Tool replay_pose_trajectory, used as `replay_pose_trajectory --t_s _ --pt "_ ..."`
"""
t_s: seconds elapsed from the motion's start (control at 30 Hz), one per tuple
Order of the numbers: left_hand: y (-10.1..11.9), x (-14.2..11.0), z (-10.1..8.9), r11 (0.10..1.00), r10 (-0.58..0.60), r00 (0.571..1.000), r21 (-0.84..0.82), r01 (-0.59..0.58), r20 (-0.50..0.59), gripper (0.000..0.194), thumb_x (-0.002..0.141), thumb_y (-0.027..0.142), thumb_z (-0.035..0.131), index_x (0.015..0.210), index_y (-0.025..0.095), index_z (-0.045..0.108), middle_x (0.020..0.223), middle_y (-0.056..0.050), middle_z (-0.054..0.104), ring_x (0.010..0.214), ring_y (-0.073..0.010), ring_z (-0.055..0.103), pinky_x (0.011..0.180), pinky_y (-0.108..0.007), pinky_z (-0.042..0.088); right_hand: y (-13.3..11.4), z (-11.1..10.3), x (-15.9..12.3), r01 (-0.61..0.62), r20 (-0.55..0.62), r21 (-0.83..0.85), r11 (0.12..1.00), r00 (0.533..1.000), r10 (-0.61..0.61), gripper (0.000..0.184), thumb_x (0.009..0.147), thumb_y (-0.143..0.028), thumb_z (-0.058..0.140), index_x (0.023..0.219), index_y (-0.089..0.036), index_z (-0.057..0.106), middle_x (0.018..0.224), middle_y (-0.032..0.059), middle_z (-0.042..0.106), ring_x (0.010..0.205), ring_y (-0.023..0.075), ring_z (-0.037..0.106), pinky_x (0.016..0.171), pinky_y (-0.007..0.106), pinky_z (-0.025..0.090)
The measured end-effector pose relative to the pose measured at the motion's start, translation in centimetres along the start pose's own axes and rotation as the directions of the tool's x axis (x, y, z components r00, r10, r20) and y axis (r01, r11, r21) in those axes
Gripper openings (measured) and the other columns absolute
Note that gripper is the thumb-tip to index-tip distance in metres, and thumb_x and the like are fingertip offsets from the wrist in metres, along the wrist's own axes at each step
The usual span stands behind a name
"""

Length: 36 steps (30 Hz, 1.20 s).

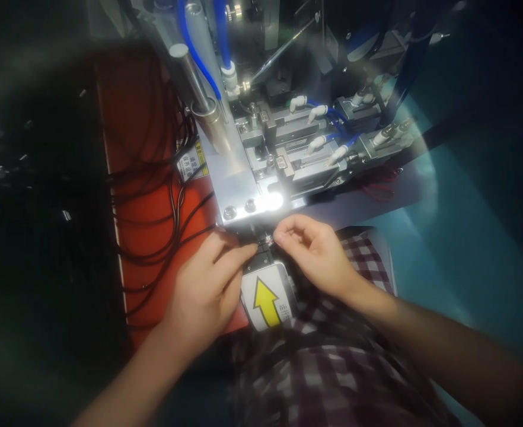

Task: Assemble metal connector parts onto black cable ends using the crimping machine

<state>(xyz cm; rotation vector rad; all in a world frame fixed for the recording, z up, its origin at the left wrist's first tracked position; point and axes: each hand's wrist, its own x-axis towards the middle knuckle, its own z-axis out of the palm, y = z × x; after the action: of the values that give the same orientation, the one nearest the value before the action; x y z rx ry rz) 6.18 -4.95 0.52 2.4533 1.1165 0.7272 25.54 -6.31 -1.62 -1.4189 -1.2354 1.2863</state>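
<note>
My left hand (208,284) reaches in from the left, its index finger stretched toward a small dark fixture (265,256) at the front of the machine. From the right, my right hand (312,249) comes to the same spot with thumb and index finger pinched together. A tiny shiny piece (269,239) shows right at the pinching fingertips, too small to name. Just below the fixture lies a white block with a yellow arrow (265,299). Above my fingers is the metal plate (239,172) with bolts along its front edge. The left hand's other fingers are partly hidden.
Pneumatic cylinders (310,166) with white fittings and blue tubes (199,53) fill the area behind. A metal post (194,83) rises from the plate. Black cables (172,207) run over the red surface (150,237) at left. Checkered clothing (345,367) is close below.
</note>
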Motion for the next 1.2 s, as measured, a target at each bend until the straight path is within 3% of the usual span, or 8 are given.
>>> replay_pose_trajectory --t_s 0.47,0.63,0.83,0.97,1.2 --pt "0.1 -0.1 0.0 1.000 0.005 1.000 0.003 -0.005 -0.008 0.024 0.087 0.002 0.052 0.103 0.011 0.067 0.097 -0.006 0.059 0.088 -0.0116 0.057 0.075 -0.021 0.047 0.0 0.0 0.0 -0.027 0.007 0.008 1.000 1.000 0.027 0.010 0.086 -0.024 0.058 0.079 -0.016 0.060 0.080 0.0036 0.062 0.073 0.0155 0.058 0.070 0.030 0.047" --pt "0.0 -0.2 0.0 1.000 0.002 1.000 0.007 -0.002 0.002 0.025 0.088 0.002 0.050 0.103 0.013 0.066 0.098 -0.006 0.059 0.087 -0.0123 0.058 0.074 -0.023 0.047 -0.3 0.2 -0.1 -0.023 -0.035 -0.071 0.997 0.999 0.021 0.009 0.085 -0.023 0.058 0.079 -0.016 0.060 0.077 0.0019 0.061 0.068 0.0138 0.056 0.065 0.028 0.046" --pt "-0.1 -0.1 0.1 1.000 0.010 1.000 0.005 -0.009 -0.009 0.024 0.088 0.003 0.051 0.103 0.013 0.066 0.098 -0.006 0.059 0.087 -0.0129 0.058 0.073 -0.022 0.048 -1.2 -0.2 0.2 -0.267 0.030 0.081 0.960 0.964 0.266 0.015 0.083 -0.028 0.060 0.073 -0.016 0.060 0.055 -0.0056 0.049 0.046 0.0079 0.042 0.045 0.022 0.036" --pt "0.0 -0.1 0.0 1.000 0.004 1.000 -0.004 -0.004 0.000 0.024 0.088 0.003 0.051 0.103 0.014 0.065 0.098 -0.006 0.059 0.087 -0.0130 0.058 0.072 -0.023 0.048 -1.0 -0.2 -0.2 -0.111 -0.073 0.048 0.993 0.991 0.114 0.011 0.083 -0.026 0.061 0.078 -0.017 0.061 0.064 -0.0022 0.056 0.055 0.0096 0.049 0.048 0.022 0.039" --pt "0.0 -0.2 0.0 1.000 0.001 1.000 0.001 -0.001 0.000 0.025 0.087 0.002 0.051 0.104 0.013 0.066 0.096 -0.006 0.058 0.085 -0.0129 0.057 0.071 -0.023 0.047 -0.7 0.3 0.1 -0.010 -0.047 -0.027 1.000 0.999 0.009 0.009 0.083 -0.023 0.061 0.078 -0.016 0.062 0.074 0.0016 0.061 0.065 0.0125 0.055 0.059 0.025 0.046"
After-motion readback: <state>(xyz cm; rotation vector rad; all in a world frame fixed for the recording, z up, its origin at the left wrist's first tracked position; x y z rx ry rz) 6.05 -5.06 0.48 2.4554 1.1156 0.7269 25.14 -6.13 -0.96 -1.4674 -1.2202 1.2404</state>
